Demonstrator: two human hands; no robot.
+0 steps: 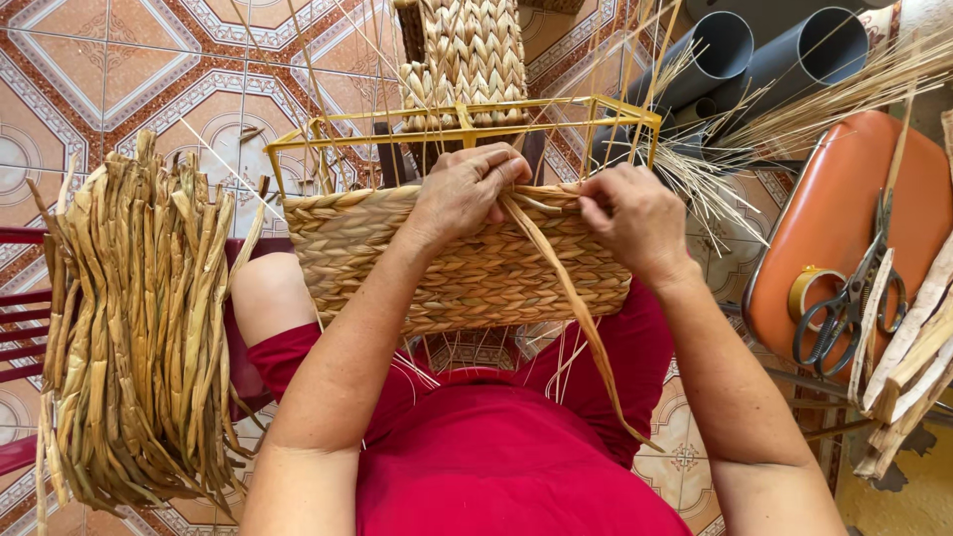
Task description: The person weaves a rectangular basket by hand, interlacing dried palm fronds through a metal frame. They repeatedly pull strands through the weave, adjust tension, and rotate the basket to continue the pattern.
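A half-woven straw basket (467, 263) on a yellow wire frame (457, 124) rests on my lap. My left hand (467, 189) grips the top edge of the woven wall, pinching a flat dried-leaf strand (571, 298). That strand runs down over the basket's front and hangs past my red skirt. My right hand (635, 213) pinches the weave at the rim just right of the left hand. Thin upright reeds rise from the frame beyond both hands.
A thick bundle of dried leaf strands (134, 328) lies on a red bench at the left. An orange stool (834, 213) at the right carries scissors (844, 308) and a tape roll (809, 291). Grey pipes (764, 60) and loose reeds lie at the upper right, on tiled floor.
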